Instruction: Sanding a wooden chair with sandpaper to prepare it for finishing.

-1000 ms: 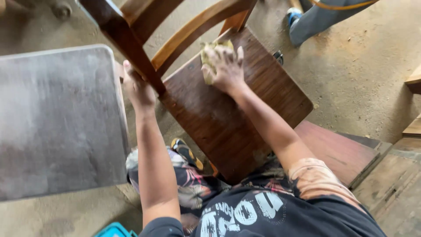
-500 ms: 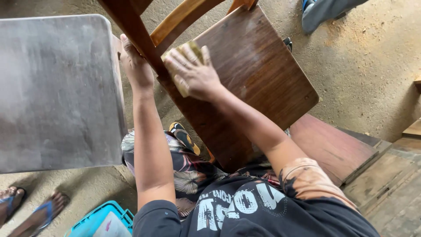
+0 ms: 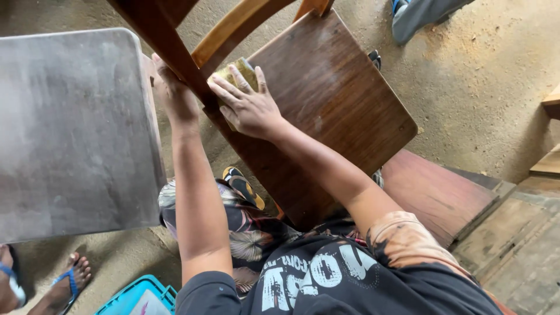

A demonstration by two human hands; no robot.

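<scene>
- Far left there's a grey board (image 3: pixel 70 128), flat, dusty, with rounded corners, sitting just beside the chair.
- The left hand (image 3: pixel 175 96) grips the dark wooden chair rail (image 3: pixel 169 49) from behind, fingers wrapped around it and clamped tight.
- The rail runs diagonally, top-left down to the right, and passes right between the two hands.
- The right hand (image 3: pixel 248 105) lies flat, fingers spread apart and pressing down on a yellowish sanding pad (image 3: pixel 239 71). It's pressing, not pinching.
- The pad sits under the fingertips at the near-left corner of the chair seat (image 3: pixel 332 105), tucked against the rail, so the right hand is the one on it.
- The seat is dark brown wood, smooth with a scuffed dull sheen, and its open stretch runs away to the right of the pad.
- Further right is a reddish plank (image 3: pixel 437 195) on the sawdust-covered floor (image 3: pixel 484 76).
</scene>
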